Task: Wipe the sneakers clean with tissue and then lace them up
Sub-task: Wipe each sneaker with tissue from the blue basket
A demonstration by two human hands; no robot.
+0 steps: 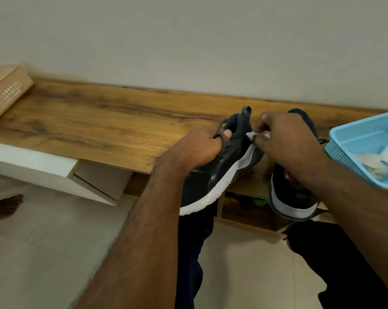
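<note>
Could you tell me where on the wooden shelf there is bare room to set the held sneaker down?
The wooden shelf is bare between the beige basket and the held sneaker. It is crowded rightward: the second sneaker and blue basket sit close together.

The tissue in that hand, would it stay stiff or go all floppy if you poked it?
Probably floppy: the tissue looks crumpled where the right hand pinches it against the sneaker. Likely very light, since fingertips alone hold it. It may tear if rubbed hard.
</note>
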